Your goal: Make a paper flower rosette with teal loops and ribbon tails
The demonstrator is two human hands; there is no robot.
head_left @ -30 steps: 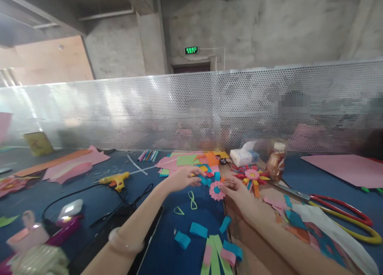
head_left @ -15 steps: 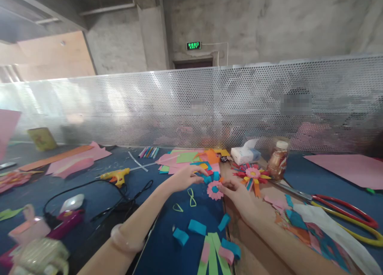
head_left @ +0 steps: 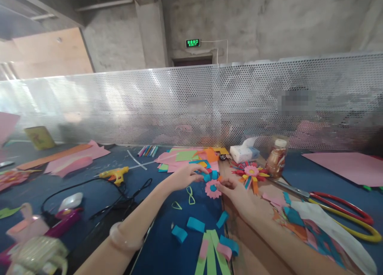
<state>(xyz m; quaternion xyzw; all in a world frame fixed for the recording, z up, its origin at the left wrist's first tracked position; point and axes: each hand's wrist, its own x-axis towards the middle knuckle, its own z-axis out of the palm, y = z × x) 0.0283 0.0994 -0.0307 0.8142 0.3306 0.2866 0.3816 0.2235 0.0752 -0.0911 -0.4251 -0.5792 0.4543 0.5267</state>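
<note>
My right hand (head_left: 236, 192) pinches the edge of a pink paper flower (head_left: 209, 194) with a blue centre. Just beyond the flower, my left hand (head_left: 188, 176) has thumb and fingertips closed on a blue paper loop (head_left: 206, 177). Another blue loop (head_left: 214, 174) shows beside it, and I cannot tell whether these pieces are joined. Nearer me lie more blue paper loops (head_left: 196, 224) and green paper strips (head_left: 211, 253) with pink pieces. Thin green paper shapes (head_left: 190, 196) rest below my left hand.
A yellow glue gun (head_left: 116, 174) with a black cable lies left. To the right are large scissors (head_left: 344, 207), a bottle (head_left: 277, 157), a tissue box (head_left: 243, 152) and a finished-looking paper flower (head_left: 251, 170). A perforated metal screen (head_left: 143, 107) stands behind the table.
The whole view has shifted slightly. Both hands keep their hold around the flower and blue loop; nothing else has visibly moved.
</note>
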